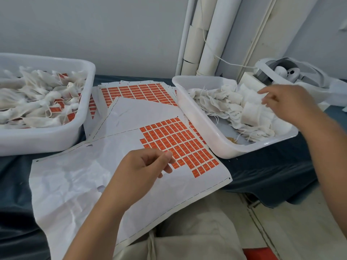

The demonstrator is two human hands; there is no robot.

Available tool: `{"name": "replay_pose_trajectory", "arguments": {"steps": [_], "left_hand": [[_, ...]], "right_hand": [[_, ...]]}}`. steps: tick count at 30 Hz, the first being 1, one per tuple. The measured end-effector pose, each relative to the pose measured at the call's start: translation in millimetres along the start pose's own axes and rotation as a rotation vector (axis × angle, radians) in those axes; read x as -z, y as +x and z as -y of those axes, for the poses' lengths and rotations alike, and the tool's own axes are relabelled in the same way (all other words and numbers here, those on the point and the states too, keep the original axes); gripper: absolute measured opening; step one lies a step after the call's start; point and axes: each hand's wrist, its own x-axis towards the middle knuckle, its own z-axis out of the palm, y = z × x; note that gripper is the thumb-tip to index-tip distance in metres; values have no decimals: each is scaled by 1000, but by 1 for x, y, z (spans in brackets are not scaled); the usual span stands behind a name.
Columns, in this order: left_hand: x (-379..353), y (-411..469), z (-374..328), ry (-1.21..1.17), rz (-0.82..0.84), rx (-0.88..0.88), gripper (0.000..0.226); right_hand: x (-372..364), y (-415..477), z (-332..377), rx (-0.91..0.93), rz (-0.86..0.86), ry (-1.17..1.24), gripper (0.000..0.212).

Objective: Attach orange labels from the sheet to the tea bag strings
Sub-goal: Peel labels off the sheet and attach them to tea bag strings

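Bare forearms (97, 218) — beige trousers (187, 231) with a drawstring (151, 244)

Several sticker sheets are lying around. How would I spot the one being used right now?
Start at the dark blue table, between the left white tub and the right white tub. The working sheet lies on top, nearest the person, under the left hand. Unlike the full sheet behind it, most of its labels are gone; orange ones remain only on its right.

A small packing workshop: white tubs (47, 136) heaped with tea bags (33, 94), label sheets (135, 92) stacked on a dark-clothed surface (262, 169).
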Motion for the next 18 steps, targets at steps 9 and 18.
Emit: {"name": "replay_pose_trajectory", "arguments": {"steps": [9, 18], "left_hand": [[-9, -9, -6, -101, -64, -120, 21], [-13, -21, -14, -213, -139, -231, 90]], "right_hand": [[33, -50, 95, 203, -85, 420, 24], [30, -104, 176, 494, 70, 604, 26]]}}
